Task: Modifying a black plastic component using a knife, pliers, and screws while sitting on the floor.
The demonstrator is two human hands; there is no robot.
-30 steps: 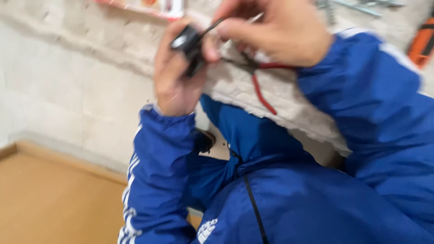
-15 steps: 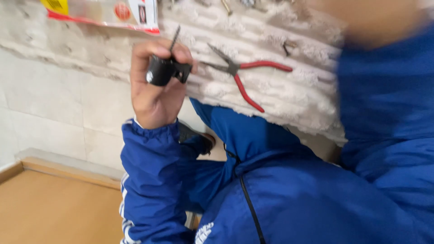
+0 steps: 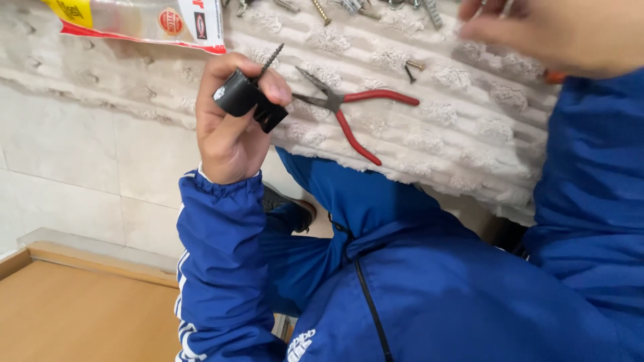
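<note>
My left hand point(image 3: 231, 127) holds a small black plastic part point(image 3: 248, 100) with a dark screw point(image 3: 270, 62) sticking up out of it, pinched by thumb and fingers. Just right of it, red-handled pliers point(image 3: 355, 110) lie on a white textured cloth point(image 3: 469, 127). My right hand point(image 3: 560, 30) hovers blurred over the cloth's upper right, above loose screws and wall plugs point(image 3: 376, 7); I cannot tell whether it holds anything. Both arms wear blue jacket sleeves.
A clear plastic packet with red and yellow print point(image 3: 134, 20) lies at the cloth's top left. Two small screws point(image 3: 410, 68) lie near the pliers. White floor tiles point(image 3: 80, 167) and a wooden board point(image 3: 74, 308) are at the lower left. A dark shoe point(image 3: 288, 201) shows below the cloth.
My right hand let go of the black part and moved up to the right over the screws. My left hand keeps the part and has shifted slightly; the pliers lie uncovered.
</note>
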